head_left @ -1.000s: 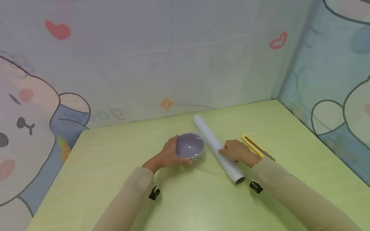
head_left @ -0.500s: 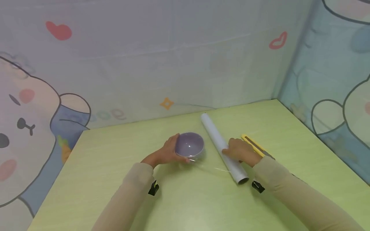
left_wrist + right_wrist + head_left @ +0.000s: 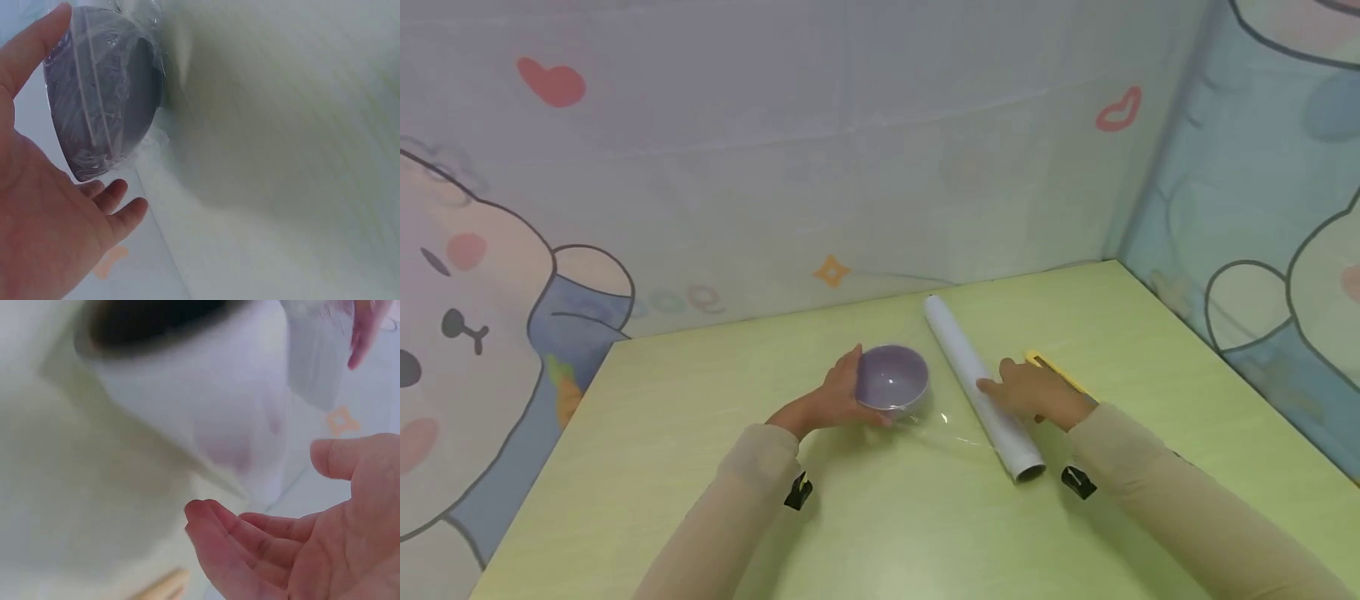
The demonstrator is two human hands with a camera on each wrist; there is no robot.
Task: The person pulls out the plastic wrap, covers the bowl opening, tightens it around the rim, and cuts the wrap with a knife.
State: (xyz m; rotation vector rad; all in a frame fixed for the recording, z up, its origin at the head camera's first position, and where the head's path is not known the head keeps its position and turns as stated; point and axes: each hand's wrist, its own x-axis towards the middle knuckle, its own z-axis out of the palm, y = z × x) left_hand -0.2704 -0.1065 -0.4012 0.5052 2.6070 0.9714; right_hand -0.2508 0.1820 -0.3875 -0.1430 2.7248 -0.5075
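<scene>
A light purple bowl point(image 3: 891, 377) sits near the middle of the table, clear plastic wrap clinging over it in the left wrist view. My left hand point(image 3: 829, 406) holds it from the left, thumb point(image 3: 40, 47) at one side of the rim and fingertips at the other. From the bowl a thin sheet of plastic wrap point(image 3: 942, 433) stretches right to a long white plastic wrap roll point(image 3: 957, 350), which lies slanted on the table. Beside the roll is my right hand point(image 3: 1033, 393); in the right wrist view its fingers point(image 3: 234, 556) are loosely bent, apart from the roll, holding nothing.
A yellow utility knife point(image 3: 1047, 363) lies right of the roll, partly hidden by the right hand and forearm. The pale green table point(image 3: 700, 467) meets a cartoon-printed cloth backdrop point(image 3: 775, 192) behind and at the right.
The plastic wrap roll has moved right, away from the bowl, drawing out the wrap between them. My right hand has let go of the roll and shifted slightly right. My left hand stays at the bowl.
</scene>
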